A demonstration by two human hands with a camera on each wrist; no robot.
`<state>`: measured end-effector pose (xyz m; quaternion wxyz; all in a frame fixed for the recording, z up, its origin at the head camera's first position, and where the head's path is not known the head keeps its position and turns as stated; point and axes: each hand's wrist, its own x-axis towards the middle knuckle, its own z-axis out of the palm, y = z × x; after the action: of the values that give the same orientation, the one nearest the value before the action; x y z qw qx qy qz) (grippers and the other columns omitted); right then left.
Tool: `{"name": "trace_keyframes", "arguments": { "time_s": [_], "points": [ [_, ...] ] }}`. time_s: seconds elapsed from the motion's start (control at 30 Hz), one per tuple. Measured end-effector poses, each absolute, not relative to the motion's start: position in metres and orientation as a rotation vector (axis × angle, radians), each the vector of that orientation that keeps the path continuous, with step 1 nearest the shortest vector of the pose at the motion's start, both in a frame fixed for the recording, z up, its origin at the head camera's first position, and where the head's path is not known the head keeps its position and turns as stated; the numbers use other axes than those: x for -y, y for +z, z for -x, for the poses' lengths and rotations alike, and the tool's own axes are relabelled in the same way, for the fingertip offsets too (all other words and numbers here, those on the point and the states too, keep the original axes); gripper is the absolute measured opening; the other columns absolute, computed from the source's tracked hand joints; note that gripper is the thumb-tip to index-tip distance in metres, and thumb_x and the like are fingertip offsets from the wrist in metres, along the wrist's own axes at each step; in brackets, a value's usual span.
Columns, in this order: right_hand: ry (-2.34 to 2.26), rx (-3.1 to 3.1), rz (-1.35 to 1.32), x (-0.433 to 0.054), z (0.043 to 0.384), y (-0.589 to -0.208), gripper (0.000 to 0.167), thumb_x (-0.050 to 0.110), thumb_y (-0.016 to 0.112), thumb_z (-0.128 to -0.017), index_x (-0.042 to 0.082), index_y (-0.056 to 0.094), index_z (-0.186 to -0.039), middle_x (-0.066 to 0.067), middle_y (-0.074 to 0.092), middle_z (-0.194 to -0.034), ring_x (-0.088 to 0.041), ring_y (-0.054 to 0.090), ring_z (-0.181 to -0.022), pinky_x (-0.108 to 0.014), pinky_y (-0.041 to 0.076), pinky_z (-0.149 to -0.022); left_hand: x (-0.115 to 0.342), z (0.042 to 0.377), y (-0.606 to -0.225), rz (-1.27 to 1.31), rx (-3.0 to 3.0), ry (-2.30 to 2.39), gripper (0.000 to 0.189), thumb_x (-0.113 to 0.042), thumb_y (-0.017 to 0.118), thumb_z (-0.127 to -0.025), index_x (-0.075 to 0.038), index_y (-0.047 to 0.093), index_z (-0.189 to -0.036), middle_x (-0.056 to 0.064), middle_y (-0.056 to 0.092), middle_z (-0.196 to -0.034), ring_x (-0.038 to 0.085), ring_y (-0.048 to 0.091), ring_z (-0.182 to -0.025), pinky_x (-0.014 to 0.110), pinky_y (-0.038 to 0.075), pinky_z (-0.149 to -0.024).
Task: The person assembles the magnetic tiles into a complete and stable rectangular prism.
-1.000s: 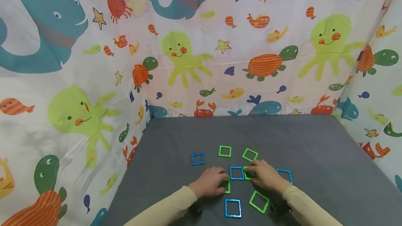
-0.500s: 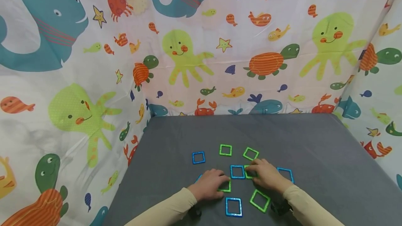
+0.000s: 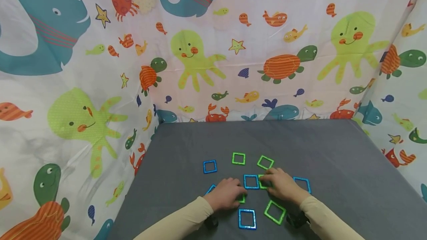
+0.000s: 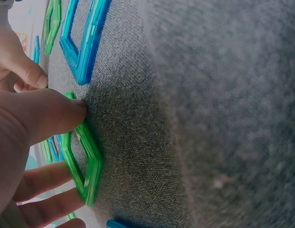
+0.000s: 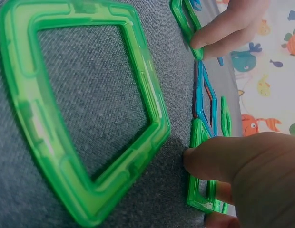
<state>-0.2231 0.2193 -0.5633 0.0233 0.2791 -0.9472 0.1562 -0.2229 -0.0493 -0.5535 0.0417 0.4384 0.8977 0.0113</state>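
Observation:
Several hollow square tiles, green and blue, lie on a grey cloth. My left hand point(image 3: 227, 194) holds a green square tile point(image 4: 93, 164), its thumb on the near edge and fingertips at the side. My right hand point(image 3: 283, 184) grips another green square tile point(image 5: 200, 205) between thumb and fingers. That tile stands edge to edge with a blue square tile point(image 3: 251, 188), which sits between the two hands. Part of each held tile is hidden behind the fingers in the head view.
Nearest me are a blue tile point(image 3: 247, 227) and a tilted green tile point(image 3: 282, 216). Farther back lie a blue tile point(image 3: 210, 172) and two green tiles, one upright point(image 3: 238, 163) and one turned point(image 3: 265, 168). Another blue tile point(image 3: 302, 178) is partly behind the right wrist. A patterned curtain point(image 3: 200, 103) encloses the table.
My left hand has shifted slightly right and now covers more of its green tile than half a second ago. The right hand stays nearly still on its tile.

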Motion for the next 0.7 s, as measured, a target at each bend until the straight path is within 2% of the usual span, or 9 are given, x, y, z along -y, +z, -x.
{"name": "trace_keyframes", "arguments": {
  "time_s": [0.5, 0.7],
  "points": [
    [0.475, 2.959, -0.840, -0.2179, 0.2204, -0.5604, 0.038, 0.009, 0.080, -0.082, 0.014, 0.076, -0.119, -0.013, 0.067, -0.118, -0.035, 0.061, -0.105, -0.053, 0.055, -0.080, 0.0480, 0.2228, -0.5531, -1.346, -2.735, -0.006, 0.038, -0.034, 0.078, -0.087, -0.037, 0.071, -0.124, -0.009, 0.066, -0.113, 0.008, 0.057, -0.094, 0.025, 0.047, -0.075],
    [0.475, 2.949, -0.853, -0.2184, 0.2205, -0.5601, 0.038, 0.010, 0.080, -0.082, 0.014, 0.076, -0.120, -0.013, 0.067, -0.118, -0.034, 0.061, -0.103, -0.051, 0.055, -0.078, 0.0500, 0.2233, -0.5508, -1.372, -2.714, 0.050, 0.037, -0.033, 0.077, -0.088, -0.035, 0.072, -0.124, -0.007, 0.066, -0.114, 0.008, 0.056, -0.093, 0.025, 0.046, -0.075]
  ]
}}
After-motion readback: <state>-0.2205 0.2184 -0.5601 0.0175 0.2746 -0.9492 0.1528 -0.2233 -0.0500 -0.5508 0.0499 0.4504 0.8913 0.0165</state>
